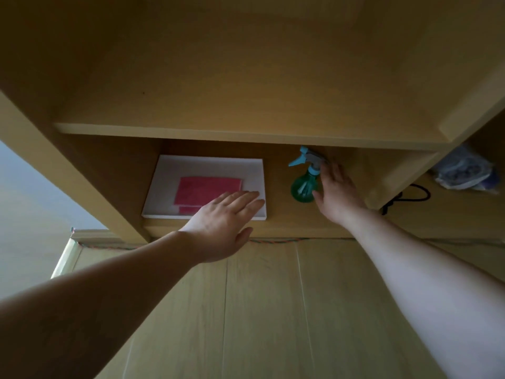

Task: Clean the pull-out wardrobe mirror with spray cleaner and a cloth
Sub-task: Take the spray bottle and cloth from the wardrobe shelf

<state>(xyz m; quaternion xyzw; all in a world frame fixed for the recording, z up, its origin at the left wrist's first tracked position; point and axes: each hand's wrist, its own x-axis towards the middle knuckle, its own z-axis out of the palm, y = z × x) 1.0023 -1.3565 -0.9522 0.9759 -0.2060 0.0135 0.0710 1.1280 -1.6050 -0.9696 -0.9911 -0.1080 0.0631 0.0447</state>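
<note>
A folded pink cloth [207, 191] lies on a flat white board [191, 165] in the lower shelf compartment. My left hand [225, 224] hovers flat over the board's front right corner, fingers stretched out, just right of the cloth and holding nothing. To the right stands a green spray bottle [302, 187] with a light blue trigger head [304, 157]. My right hand [337, 192] is against the bottle's right side, fingers reaching up by its neck and thumb at its base, not closed around it. The mirror is not in view.
The wooden shelf unit has a board [246, 135] low above the compartment and an upright panel [393, 184] right of the bottle. Beyond it lie a crumpled plastic bag [464, 173] and a black cord [404, 196]. Pale wooden panels [259, 310] run below.
</note>
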